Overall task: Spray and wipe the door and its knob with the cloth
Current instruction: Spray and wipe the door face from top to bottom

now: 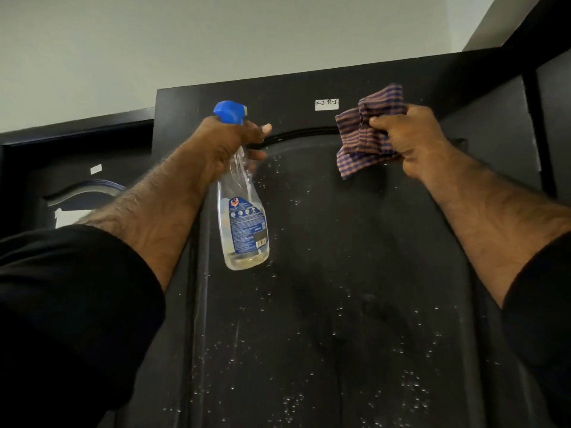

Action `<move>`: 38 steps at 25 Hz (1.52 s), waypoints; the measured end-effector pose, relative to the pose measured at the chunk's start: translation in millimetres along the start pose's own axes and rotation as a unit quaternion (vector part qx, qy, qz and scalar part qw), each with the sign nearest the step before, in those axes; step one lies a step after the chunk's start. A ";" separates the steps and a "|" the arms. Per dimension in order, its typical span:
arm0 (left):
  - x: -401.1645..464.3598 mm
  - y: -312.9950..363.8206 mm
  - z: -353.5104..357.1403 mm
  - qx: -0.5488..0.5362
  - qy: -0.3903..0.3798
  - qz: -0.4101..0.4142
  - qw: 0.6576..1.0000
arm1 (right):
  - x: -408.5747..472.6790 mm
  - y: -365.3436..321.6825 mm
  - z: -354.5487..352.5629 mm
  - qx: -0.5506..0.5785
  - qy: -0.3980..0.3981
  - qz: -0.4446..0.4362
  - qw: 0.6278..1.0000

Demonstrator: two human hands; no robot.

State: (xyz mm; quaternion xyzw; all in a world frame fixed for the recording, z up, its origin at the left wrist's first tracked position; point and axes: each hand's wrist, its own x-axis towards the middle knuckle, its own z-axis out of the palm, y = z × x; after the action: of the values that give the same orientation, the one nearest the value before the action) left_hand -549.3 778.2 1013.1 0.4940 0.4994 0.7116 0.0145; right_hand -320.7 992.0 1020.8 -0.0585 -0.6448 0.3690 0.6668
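Up high, in front of the person, stands a tall black wooden door (pixel 324 273) with a curved panel shape near its top. Little drops of wet spray dot the door from the top of the panel down to the bottom of the view. A small white paper label (pixel 326 104) with black letters sticks to the door near its top edge.

The left hand (pixel 230 140) grips the neck of a clear plastic spray bottle with a blue top (pixel 242 211). Its fingers curl around the neck, and one finger reaches out in front by the trigger. The bottle hangs down from the hand, close to the door, and a little pale liquid sits at its bottom. A blue label is on the bottle's side.

The right hand (pixel 408 140) holds a bunched-up checked cloth in brown and blue (pixel 366 131). The fingers and thumb pinch it tight. The cloth is up against the door's top part, just right of the white label.

Both arms wear black sleeves pushed up past the wrists.

To the left is another dark door (pixel 77 180) with white paper on it. A pale wall (pixel 216 41) rises above both doors.
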 end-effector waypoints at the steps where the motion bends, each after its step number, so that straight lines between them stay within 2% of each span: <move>1: -1.8 2.9 14.5 0.004 -0.008 0.000 1.000 | 1.1 -0.2 -11.2 -0.006 0.002 -0.001 1.000; 5: -7.1 13.0 75.5 -0.011 -0.018 -0.011 1.000 | 6.6 -1.9 -55.7 -0.023 0.028 -0.003 0.999; 9: -7.2 19.8 120.9 -0.002 -0.079 -0.008 0.997 | 6.7 -8.9 -92.1 -0.054 0.047 -0.013 0.997; 13: -9.1 27.2 163.1 -0.019 -0.097 -0.008 0.995 | 1.2 -22.2 -123.7 -0.107 0.077 -0.028 0.991; 17: -8.2 31.6 200.4 -0.010 -0.147 0.004 0.989 | -1.3 -35.5 -159.5 -0.146 0.109 -0.034 0.983; 24: -21.3 33.4 255.8 -0.003 -0.227 -0.026 0.973 | -10.0 -44.5 -203.4 -0.205 0.141 -0.019 0.968; 27: -22.4 28.9 264.4 -0.017 -0.248 -0.036 0.968 | -11.8 -45.5 -212.2 -0.209 0.146 -0.016 0.967; 32: -20.1 27.4 261.6 -0.022 -0.236 -0.030 0.971 | -11.2 -46.5 -208.4 -0.216 0.150 -0.011 0.965; 38: -10.6 22.6 192.5 -0.048 -0.173 -0.050 0.982 | -0.8 -42.7 -152.1 -0.170 0.123 -0.024 0.977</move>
State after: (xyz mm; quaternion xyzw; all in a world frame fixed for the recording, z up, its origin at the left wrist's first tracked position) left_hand -395.2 895.5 1024.7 0.5831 0.4788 0.6366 0.1596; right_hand -165.5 1021.3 1019.2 -0.2007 -0.6128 0.2277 0.7297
